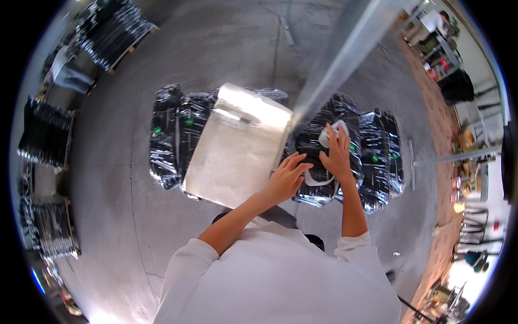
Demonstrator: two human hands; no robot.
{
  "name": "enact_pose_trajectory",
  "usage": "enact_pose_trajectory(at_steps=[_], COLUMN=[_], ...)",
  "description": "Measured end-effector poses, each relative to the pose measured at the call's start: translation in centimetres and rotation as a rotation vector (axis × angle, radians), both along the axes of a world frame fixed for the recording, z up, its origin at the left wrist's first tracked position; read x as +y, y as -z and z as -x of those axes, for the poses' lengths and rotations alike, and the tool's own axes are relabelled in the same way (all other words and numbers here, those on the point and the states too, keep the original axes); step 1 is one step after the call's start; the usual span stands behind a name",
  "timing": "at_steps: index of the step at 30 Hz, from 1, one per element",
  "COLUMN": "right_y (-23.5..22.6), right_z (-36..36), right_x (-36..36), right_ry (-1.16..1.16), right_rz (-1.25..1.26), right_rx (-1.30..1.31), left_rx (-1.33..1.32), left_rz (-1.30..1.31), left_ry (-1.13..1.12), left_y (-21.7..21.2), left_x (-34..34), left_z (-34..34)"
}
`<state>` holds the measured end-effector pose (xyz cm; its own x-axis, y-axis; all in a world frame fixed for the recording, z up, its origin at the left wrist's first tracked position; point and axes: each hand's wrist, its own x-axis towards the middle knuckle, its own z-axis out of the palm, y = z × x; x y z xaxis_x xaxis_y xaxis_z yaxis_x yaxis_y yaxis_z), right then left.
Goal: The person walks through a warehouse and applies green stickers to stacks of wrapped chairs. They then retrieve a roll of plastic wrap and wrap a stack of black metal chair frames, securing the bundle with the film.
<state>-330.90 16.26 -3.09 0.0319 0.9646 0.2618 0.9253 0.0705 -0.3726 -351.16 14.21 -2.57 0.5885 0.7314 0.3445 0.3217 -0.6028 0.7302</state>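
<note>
My right hand (pixel 338 159) is closed over a small white roll-like object (pixel 324 137), fingers across its top and thumb at its near side. Its exact kind is hard to make out. Below it, a curved white strip (pixel 318 182) lies between my two hands. My left hand (pixel 288 177) has its fingers apart and holds nothing, close to the right edge of a large cream-coloured board or sheet (pixel 229 156). Under both hands are black bundles in clear plastic wrap (pixel 315 143), several with small green stickers.
A blurred metal post (pixel 340 62) slants up from beside the board. More wrapped black bundles (pixel 165 140) lie left of it, others (pixel 377 162) at right. Loaded pallets (pixel 46 132) line the left side. One person (pixel 70 70) bends there; another (pixel 431 24) is at far right.
</note>
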Motion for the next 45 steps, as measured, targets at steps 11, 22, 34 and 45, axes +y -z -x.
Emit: enact_pose_trajectory(at_steps=[11, 22, 34, 45], right_y=[-2.2, -8.3, -7.4, -7.3], right_z=[4.2, 42.7, 64.1, 64.9], right_x=[-2.8, -3.4, 3.1, 1.7], right_ry=[0.194, -0.397, -0.700, -0.232], right_rz=[-0.359, -0.411, -0.322, -0.234], right_rx=[0.217, 0.502, 0.968, 1.207], left_rx=[-0.085, -0.254, -0.227, -0.314], left_rz=[0.168, 0.449, 0.452, 0.636], left_ry=[-0.036, -0.801, -0.314, 0.064], left_y=[-2.3, 1.2, 5.5, 4.6], left_x=[-1.9, -14.9, -1.3, 10.6], left_z=[19.3, 53.4, 64.0, 64.3])
